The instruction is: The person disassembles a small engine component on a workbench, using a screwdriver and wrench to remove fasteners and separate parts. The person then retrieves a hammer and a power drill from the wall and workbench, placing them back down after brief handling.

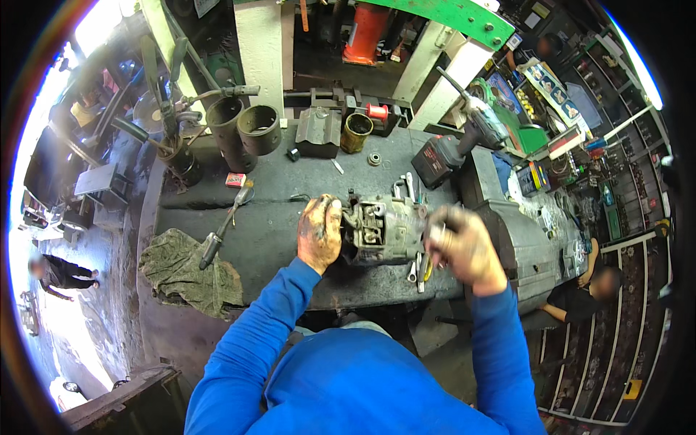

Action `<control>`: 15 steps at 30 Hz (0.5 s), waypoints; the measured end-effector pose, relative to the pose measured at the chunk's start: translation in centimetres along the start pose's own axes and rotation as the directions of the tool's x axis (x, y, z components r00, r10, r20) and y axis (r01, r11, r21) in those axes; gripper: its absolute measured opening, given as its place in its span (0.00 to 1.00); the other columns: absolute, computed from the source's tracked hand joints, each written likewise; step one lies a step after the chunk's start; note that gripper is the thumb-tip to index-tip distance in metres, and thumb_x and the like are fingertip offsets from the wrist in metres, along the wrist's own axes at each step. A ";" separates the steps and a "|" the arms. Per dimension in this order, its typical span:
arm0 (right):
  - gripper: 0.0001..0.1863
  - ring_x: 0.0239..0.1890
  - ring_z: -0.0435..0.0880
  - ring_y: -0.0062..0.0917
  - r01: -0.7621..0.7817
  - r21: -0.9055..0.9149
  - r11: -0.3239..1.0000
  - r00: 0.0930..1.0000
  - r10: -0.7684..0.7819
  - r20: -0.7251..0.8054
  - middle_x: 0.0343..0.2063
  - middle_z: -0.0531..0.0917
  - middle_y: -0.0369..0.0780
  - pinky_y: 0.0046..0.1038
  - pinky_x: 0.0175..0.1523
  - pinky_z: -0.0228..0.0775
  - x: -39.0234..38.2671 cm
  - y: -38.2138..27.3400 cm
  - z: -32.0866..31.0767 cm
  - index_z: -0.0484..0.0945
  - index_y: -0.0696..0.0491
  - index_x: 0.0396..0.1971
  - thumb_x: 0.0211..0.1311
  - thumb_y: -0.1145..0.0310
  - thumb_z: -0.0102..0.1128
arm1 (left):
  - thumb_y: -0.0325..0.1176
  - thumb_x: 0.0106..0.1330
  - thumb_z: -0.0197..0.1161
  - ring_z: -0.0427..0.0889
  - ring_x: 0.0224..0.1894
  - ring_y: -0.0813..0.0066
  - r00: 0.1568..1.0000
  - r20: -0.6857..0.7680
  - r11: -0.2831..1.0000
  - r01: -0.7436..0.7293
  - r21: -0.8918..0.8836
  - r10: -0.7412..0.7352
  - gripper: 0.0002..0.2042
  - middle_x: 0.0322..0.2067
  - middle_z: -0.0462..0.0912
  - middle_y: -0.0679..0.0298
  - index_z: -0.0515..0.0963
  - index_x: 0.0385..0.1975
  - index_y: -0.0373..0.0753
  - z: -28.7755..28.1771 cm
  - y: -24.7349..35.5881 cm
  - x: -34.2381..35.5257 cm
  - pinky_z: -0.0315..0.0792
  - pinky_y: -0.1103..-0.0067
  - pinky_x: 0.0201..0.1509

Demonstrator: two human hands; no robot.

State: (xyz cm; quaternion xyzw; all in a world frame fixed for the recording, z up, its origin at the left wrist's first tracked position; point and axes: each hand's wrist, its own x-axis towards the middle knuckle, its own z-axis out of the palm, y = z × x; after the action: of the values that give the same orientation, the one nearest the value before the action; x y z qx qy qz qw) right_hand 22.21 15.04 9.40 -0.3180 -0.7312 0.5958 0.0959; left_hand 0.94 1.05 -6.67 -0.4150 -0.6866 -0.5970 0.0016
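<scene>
A grimy metal gearbox-like housing (384,239) with an open, recessed end section lies on the dark metal bench top (268,228). My left hand (319,235), blackened with grease, is closed at the housing's left end; what its fingers grip is hidden. My right hand (467,250) is at the housing's right end, fingers curled round a small silver object (438,233) that is blurred and too unclear to name. Wrenches (420,272) lie below the housing, with yellow-handled pliers (428,270) beside them. More wrenches (409,187) lie above it.
A cordless power tool (471,130), metal cylinders (258,130), a brass-coloured can (357,134) and small parts stand along the back. A rag (188,272) and a long-handled tool (223,228) lie left. One person (61,275) is at far left, another (580,297) at right.
</scene>
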 end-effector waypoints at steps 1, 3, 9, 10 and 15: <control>0.10 0.19 0.77 0.14 -0.046 0.057 0.997 0.999 0.046 0.009 0.23 0.80 0.33 0.20 0.21 0.67 2.4 -0.5 -0.8 0.79 0.55 0.40 0.76 0.63 0.64 | 0.34 0.78 0.52 0.79 0.40 0.41 0.999 0.021 0.999 0.036 -0.023 -0.035 0.13 0.34 0.82 0.47 0.78 0.34 0.32 0.0 0.1 0.0 0.72 0.58 0.47; 0.12 0.17 0.74 0.12 -0.056 0.025 0.998 0.998 0.056 -0.007 0.22 0.78 0.33 0.19 0.19 0.64 7.6 -2.5 -0.7 0.77 0.56 0.35 0.76 0.64 0.64 | 0.34 0.79 0.52 0.79 0.40 0.41 0.998 0.028 0.999 0.054 0.003 -0.054 0.14 0.34 0.82 0.48 0.78 0.35 0.32 0.1 -0.1 -0.1 0.73 0.58 0.48; 0.16 0.32 0.87 0.54 0.579 -0.664 0.473 0.807 -0.449 0.384 0.27 0.84 0.59 0.46 0.37 0.81 9.8 -6.3 10.7 0.85 0.63 0.33 0.65 0.62 0.68 | 0.40 0.76 0.57 0.82 0.47 0.42 0.973 -0.065 0.975 -0.221 -0.022 0.219 0.14 0.42 0.85 0.48 0.80 0.41 0.32 1.2 -3.3 -0.8 0.73 0.55 0.55; 0.14 0.31 0.86 0.54 0.652 -0.637 0.410 0.742 -0.516 0.427 0.23 0.83 0.56 0.48 0.37 0.80 6.3 -5.2 11.2 0.85 0.60 0.33 0.67 0.62 0.65 | 0.39 0.76 0.58 0.82 0.48 0.42 0.928 -0.080 0.929 -0.357 0.097 0.365 0.13 0.43 0.85 0.48 0.81 0.42 0.33 1.1 -3.6 -1.0 0.73 0.55 0.57; 0.11 0.22 0.85 0.33 0.586 -0.428 0.689 0.802 -0.570 0.180 0.24 0.86 0.41 0.39 0.33 0.79 -1.6 0.0 2.4 0.85 0.56 0.37 0.68 0.63 0.71 | 0.32 0.77 0.54 0.81 0.46 0.41 0.992 -0.029 0.980 -0.118 0.158 0.124 0.11 0.41 0.85 0.47 0.81 0.39 0.32 0.8 -2.6 -0.7 0.75 0.57 0.55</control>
State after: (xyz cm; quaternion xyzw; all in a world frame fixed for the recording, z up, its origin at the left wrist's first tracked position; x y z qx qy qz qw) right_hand 22.25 12.14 9.11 -0.0753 -0.9154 0.3481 0.1875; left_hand 0.33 1.47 -9.44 -0.4431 -0.7046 -0.5479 0.0838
